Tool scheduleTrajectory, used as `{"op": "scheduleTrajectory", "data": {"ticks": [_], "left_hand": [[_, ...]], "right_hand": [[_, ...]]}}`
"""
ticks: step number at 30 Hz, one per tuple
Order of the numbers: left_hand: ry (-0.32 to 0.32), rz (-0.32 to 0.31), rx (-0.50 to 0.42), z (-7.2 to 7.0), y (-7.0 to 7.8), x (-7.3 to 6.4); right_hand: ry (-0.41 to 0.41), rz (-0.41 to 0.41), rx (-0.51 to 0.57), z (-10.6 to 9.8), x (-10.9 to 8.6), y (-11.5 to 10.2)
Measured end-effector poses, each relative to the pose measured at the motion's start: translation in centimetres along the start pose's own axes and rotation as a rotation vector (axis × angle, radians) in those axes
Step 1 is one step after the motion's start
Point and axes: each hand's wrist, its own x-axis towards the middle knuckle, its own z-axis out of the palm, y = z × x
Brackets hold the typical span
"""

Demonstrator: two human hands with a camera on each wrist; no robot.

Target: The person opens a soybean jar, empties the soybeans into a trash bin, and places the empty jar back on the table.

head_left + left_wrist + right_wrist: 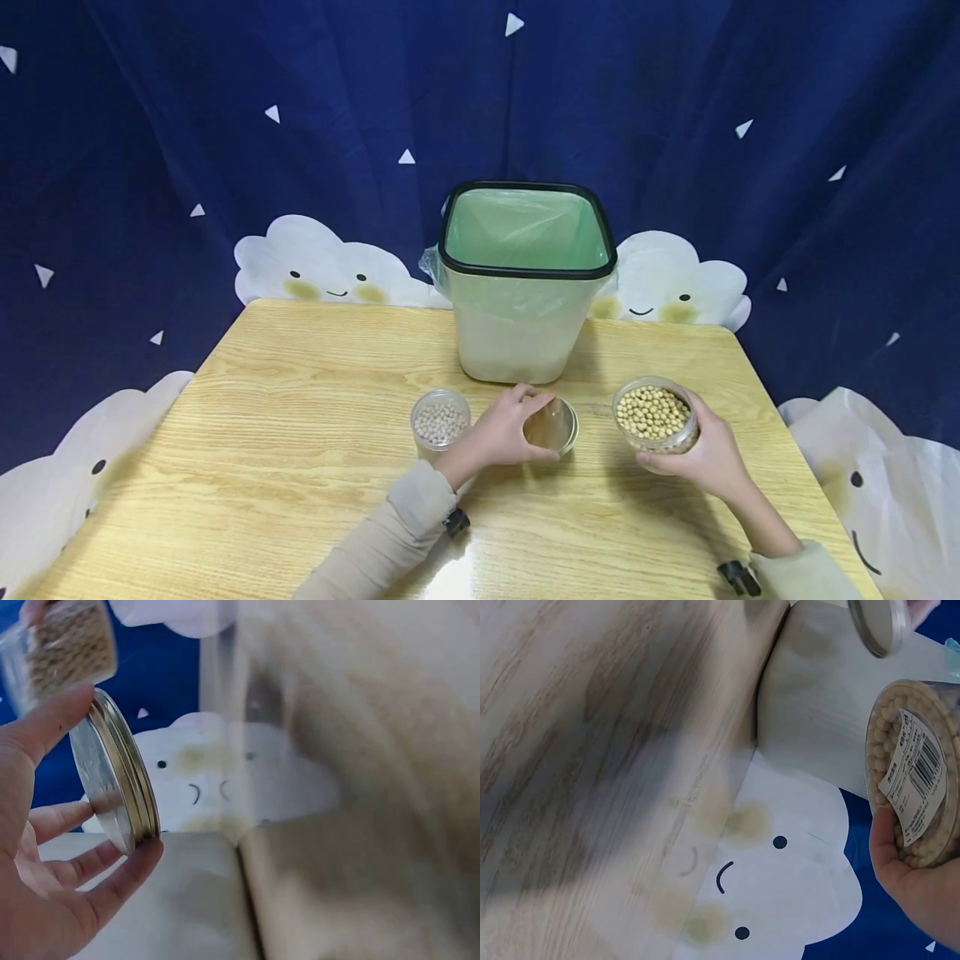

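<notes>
My left hand (504,429) pinches a round lid (120,776) by its edge, in front of the bin. That lid has a metallic rim and a see-through top. On the right, my right hand (708,454) grips a clear jar of round, tan beans (654,414) from its side. The jar's mouth is uncovered, with beans close to the rim. Its base carries a white barcode label (915,776), seen in the right wrist view. Just left of my left hand stands a second clear jar (441,419) of small whitish balls, its lower part partly behind the wrist.
A white bin (517,333) with a black rim and a clear plastic liner stands at the table's back middle. The wooden table (300,417) ends at a dark blue curtain (337,100) with white clouds and triangles.
</notes>
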Motion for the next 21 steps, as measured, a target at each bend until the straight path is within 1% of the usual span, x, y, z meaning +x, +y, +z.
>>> {"op": "scheduleTrajectory", "data": {"ticks": [5,8,12,21], "left_hand": [[-0.017,-0.059,0.013,1.1,-0.3,0.0],[-0.032,-0.063,0.032,1.6,-0.5,0.2],[-0.053,-0.051,0.060,2.2,-0.7,0.3],[-0.112,-0.091,0.103,2.7,-0.7,0.5]], "right_hand": [[0.018,0.006,0.044,-0.3,0.0,-0.3],[0.032,0.003,0.055,-0.4,0.1,-0.3],[0.037,-0.001,0.075,-0.5,0.3,-0.4],[0.037,-0.001,0.075,-0.6,0.4,-0.7]]}}
